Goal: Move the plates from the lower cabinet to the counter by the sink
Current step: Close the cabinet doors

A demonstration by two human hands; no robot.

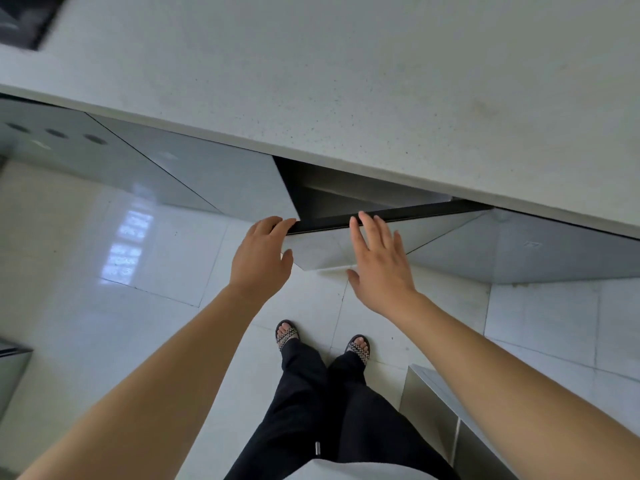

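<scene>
Pale speckled stone makes up the counter, which runs across the top of the view with glossy grey cabinet fronts beneath its overhang and shiny white floor tiles below. One lower cabinet door stands swung partly open, its dark top edge jutting out toward the person and a shadowed gap showing behind it. The left hand has its fingers curled over the free corner of that door's top edge, thumb below against the face, so it is gripping the door. The right hand is spread flat with fingers splayed and nothing in it; its fingertips reach up to the door's dark top edge, though whether they press on it or hover just in front I cannot tell. Both bare forearms reach in from the bottom corners. No plates can be seen: the cabinet interior behind the door is dark, and only a sliver of it shows between the two hands and the counter edge. Two feet in patterned sandals stand on the tiles under black trousers. A dark recessed area at the counter's far left corner is too blurred to make out.
</scene>
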